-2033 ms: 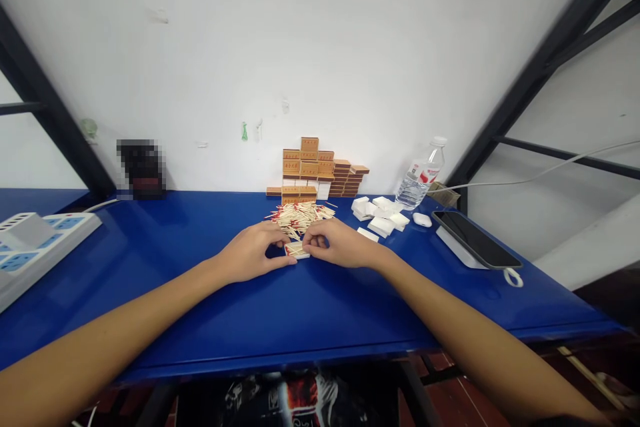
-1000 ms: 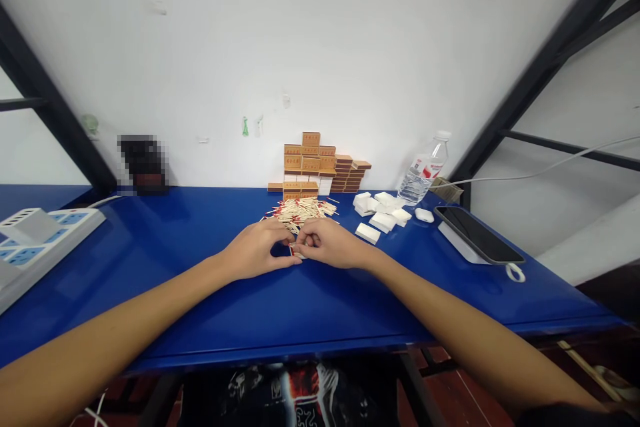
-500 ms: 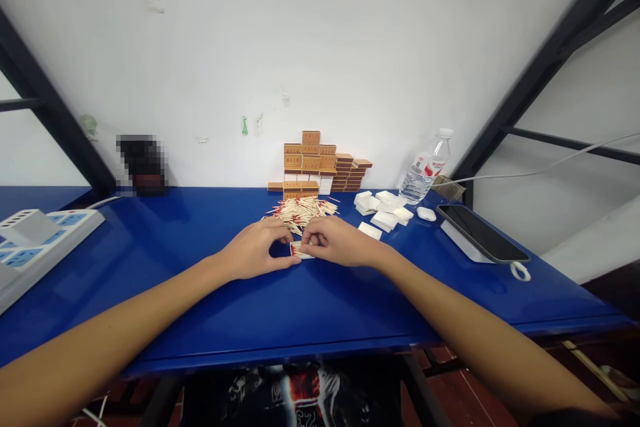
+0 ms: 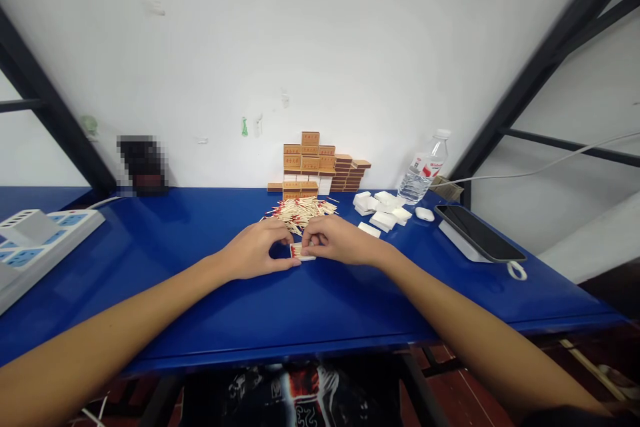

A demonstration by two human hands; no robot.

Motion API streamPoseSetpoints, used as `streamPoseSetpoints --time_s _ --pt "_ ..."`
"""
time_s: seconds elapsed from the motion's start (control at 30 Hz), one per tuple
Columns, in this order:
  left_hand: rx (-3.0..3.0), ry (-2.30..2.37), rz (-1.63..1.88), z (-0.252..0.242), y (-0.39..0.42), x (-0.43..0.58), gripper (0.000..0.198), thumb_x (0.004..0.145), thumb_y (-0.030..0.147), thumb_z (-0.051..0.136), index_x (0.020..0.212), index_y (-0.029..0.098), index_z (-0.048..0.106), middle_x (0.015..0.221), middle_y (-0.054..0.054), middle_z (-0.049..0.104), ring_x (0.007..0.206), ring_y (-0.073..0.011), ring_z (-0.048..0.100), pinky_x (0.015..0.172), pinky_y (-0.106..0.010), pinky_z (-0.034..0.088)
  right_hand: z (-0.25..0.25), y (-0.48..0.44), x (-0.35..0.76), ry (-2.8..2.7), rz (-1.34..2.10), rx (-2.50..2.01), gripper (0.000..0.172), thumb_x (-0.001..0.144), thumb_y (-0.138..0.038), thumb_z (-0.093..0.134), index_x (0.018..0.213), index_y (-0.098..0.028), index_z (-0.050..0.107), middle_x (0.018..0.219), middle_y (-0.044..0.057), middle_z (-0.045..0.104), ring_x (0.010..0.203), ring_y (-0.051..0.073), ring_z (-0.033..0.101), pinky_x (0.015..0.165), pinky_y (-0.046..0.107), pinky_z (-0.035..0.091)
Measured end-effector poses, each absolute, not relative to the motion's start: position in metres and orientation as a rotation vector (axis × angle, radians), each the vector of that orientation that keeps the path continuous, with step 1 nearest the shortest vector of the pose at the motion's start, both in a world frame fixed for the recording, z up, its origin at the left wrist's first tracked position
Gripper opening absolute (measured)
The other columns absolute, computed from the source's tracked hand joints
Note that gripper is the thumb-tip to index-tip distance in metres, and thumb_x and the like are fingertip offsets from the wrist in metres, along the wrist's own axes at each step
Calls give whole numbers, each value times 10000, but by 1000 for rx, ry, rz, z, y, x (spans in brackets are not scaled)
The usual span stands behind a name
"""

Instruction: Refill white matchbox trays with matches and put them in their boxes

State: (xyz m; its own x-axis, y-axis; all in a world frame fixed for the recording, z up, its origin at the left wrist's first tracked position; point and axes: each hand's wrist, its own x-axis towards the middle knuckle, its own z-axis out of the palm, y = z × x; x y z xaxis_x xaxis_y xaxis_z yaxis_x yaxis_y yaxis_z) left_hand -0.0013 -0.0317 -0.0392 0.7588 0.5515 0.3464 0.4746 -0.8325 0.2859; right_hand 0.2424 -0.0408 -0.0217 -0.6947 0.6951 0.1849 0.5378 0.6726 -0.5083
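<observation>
"Any writing in the head view?"
"Red characters on the matchboxes (image 4: 310, 163) behind the match pile (image 4: 300, 213), too small to read."
"Hands?"
"Left hand (image 4: 257, 248) grips the tray (image 4: 309, 258) in front of the pile; right hand (image 4: 343, 240) bends over it, grip unclear."
"Changes?"
"It covers fewer tray matches (image 4: 296, 251) than a second ago."

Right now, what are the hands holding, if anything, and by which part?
The left hand holds the white tray by its left end; the right hand is over its right end, grip unclear.

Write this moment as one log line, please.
left hand: at tray | right hand: over tray | tray: holds matches | match pile: beyond tray
</observation>
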Motion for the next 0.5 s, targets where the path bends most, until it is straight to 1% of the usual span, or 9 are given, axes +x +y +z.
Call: streamPoseSetpoints --time_s 0.1,0.2,0.3,0.43,0.5 --pt "2776 798 634 -40 -31 -2 312 904 520 706 985 219 688 948 -34 707 925 -223 640 820 -353 482 -20 -41 243 -2546 554 -951 58 882 -150 706 887 -177 757 815 22 696 696 129 562 640 242 402" --pt "2784 783 650 -41 -31 -2 304 903 516 707 967 219 687 939 -33 707 925 -223 639 820 -353 481 -19 -41 245 -2540 575 -941 34 888 -191 720 887 -177 751 803 16 691 688 129 563 631 244 397" --pt "2788 780 640 -40 -32 -2 320 906 533 694 947 216 682 910 -35 700 904 -222 641 811 -352 483 -19 -42 244 -2551 613 -937 68 893 -243 734 882 -178 749 806 14 692 698 130 578 640 245 405" --pt "2787 787 608 -39 -33 -2 320 917 538 680 957 220 683 923 -37 702 903 -222 652 799 -346 483 -18 -40 243 -2572 530 -955 37 893 -169 710 882 -176 744 825 14 691 701 126 564 641 244 386" --pt "2788 792 609 -39 -33 -3 314 915 531 687 976 223 690 941 -36 705 911 -222 653 798 -346 484 -14 -38 246 -2572 518 -969 42 901 -178 707 877 -175 742 816 12 688 692 125 557 636 244 377"
